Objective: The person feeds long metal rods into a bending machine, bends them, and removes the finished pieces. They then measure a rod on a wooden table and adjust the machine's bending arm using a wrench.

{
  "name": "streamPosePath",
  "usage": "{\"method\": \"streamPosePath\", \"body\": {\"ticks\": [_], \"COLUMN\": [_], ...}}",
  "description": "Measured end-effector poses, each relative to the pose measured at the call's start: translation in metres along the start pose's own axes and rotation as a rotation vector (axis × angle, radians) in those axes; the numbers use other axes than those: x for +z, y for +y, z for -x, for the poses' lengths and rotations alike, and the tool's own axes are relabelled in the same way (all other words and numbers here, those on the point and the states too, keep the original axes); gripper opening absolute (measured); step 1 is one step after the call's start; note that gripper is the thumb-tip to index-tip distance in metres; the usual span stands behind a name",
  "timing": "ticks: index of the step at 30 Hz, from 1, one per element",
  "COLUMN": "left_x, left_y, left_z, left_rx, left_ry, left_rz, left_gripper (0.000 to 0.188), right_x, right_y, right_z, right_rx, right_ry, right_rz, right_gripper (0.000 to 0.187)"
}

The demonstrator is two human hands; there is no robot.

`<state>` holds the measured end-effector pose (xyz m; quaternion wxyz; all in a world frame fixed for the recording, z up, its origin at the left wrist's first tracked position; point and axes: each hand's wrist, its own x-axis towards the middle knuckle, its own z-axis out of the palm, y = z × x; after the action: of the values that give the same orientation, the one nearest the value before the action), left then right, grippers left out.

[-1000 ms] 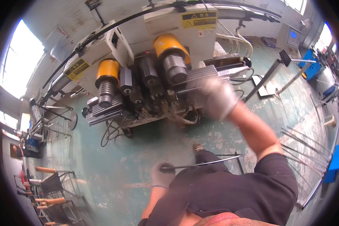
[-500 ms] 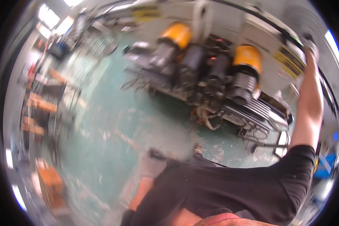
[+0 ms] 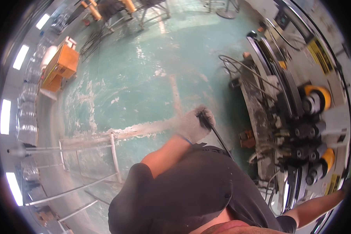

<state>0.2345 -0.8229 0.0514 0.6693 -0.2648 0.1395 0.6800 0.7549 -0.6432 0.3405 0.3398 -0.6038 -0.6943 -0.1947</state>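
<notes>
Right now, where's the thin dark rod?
Head view, centre: the thin dark rod is gripped in the gloved left hand, over the green floor, left of the machine.

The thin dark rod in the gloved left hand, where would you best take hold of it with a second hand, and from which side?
Probably on the bare length of the thin dark rod just below the gloved left hand, before it passes behind the black shirt. Come from the machine side, where the slanting rod is exposed; its lower end is hidden.
</notes>
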Motion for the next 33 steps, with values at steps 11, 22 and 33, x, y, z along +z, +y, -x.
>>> {"method": "streamPosePath", "body": {"ticks": [11,22,33], "left_x": [0.139,0.119,-0.047], "left_y": [0.195,0.494,0.693], "left_z": [0.035,0.014,0.071], "left_rx": [0.37,1.801,0.661], "left_ry": [-0.264,0.633,0.585], "left_rz": [-0.576,-1.826,-1.757], "left_gripper": [0.028,0.032,0.035], "right_x": [0.247,0.394,0.427], "right_y": [-0.51,-0.841,-1.216], "right_z": [0.149,0.13,0.143], "right_rx": [-0.354,-0.652,-0.613], "right_ry": [-1.2,-1.405,-2.027], "right_rz": [-0.854,-1.384,-1.441], "right_gripper": [0.058,0.036,0.04]}}
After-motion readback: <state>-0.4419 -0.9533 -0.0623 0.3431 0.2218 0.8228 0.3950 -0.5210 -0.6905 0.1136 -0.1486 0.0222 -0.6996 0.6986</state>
